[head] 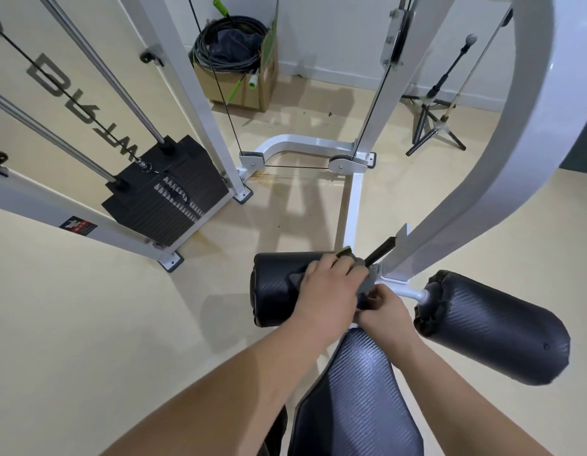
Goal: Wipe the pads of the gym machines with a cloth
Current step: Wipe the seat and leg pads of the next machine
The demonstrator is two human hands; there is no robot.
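Grey cloth [367, 282] is lying on the left roller pad [271, 292], the left hand [328, 284] gripping it. The right hand [384, 314] is curling at the cloth's edge; its grasp cannot be told. Panel lettering [81, 103] is showing "WT", the remainder unclear; frame sticker [78, 225] illegible. Open floor [121, 324] is lying left of the pad.

grey cloth [367, 284] on left black roller pad [272, 291], matching pad [502, 327] at right
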